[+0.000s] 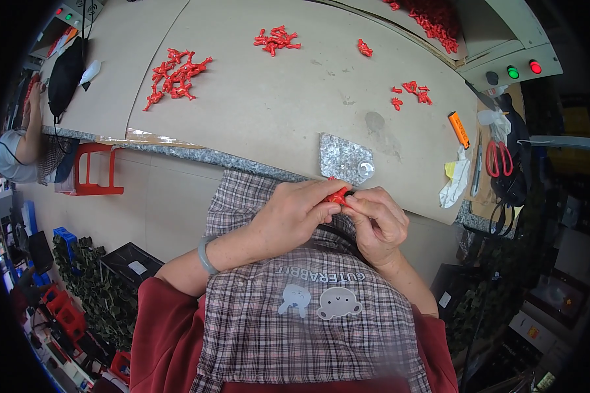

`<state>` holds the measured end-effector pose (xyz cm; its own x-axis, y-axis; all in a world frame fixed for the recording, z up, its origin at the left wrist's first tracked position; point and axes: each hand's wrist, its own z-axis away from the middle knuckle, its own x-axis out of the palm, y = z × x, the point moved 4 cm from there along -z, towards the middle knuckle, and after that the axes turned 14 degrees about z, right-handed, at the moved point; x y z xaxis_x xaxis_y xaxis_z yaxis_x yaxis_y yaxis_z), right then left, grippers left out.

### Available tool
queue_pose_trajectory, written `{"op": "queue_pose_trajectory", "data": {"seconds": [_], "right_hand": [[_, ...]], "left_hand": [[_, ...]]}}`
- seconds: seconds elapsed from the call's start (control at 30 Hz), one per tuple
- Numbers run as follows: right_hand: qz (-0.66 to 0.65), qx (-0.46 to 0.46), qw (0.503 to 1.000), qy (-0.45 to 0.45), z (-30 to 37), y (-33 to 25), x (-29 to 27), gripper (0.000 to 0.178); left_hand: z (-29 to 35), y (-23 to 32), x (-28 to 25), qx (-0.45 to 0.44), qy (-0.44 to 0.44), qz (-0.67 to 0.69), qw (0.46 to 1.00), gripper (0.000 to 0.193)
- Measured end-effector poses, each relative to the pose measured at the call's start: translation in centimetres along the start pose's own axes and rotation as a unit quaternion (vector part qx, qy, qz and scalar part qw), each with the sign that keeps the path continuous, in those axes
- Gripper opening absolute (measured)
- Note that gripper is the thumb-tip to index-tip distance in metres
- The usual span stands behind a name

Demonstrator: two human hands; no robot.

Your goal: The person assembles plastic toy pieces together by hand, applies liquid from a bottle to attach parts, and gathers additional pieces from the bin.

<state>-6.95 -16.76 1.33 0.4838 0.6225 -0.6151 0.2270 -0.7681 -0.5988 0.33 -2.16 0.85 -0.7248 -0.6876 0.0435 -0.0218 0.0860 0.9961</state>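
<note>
Close to my apron, at the table's near edge, both hands meet around a small glossy red plastic figure piece. My left hand is closed, its thumb and fingers pinching the piece from the left. From the other side, my right hand is closed too, its thumb and forefinger pressed against the piece's right end. A tiny dark part shows between the fingertips there; what it is I cannot make out. Just beyond my hands lies a speckled grey slab with a small clear round thing on its right corner.
Red pieces lie in a large pile, a smaller pile and a loose group. At right are an orange stick-shaped thing, crumpled white paper and red-handled scissors. A machine with lit buttons stands far right; a co-worker sits left.
</note>
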Motion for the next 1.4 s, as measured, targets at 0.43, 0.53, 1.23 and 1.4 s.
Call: {"op": "queue_pose_trajectory", "data": {"seconds": [0.43,0.53,1.23,1.4], "right_hand": [[-0.021,0.003,1.0,0.01,0.2,0.2,0.2,0.022],[-0.025,0.005,1.0,0.008,0.3,0.3,0.3,0.022],[0.034,-0.054,0.998,-0.003,-0.9,-0.6,-0.3,0.031],[0.008,-0.014,1.0,0.021,-0.9,-0.5,-1.3,0.039]], "left_hand": [[-0.1,0.2,0.0,-0.023,-0.006,0.018,1.0,0.032],[0.0,-0.1,0.0,-0.021,-0.006,0.016,1.0,0.032],[-0.2,-0.3,-0.6,-0.025,0.025,0.016,0.999,0.035],[0.0,-0.8,-0.8,-0.097,0.009,0.192,0.977,0.035]]}}
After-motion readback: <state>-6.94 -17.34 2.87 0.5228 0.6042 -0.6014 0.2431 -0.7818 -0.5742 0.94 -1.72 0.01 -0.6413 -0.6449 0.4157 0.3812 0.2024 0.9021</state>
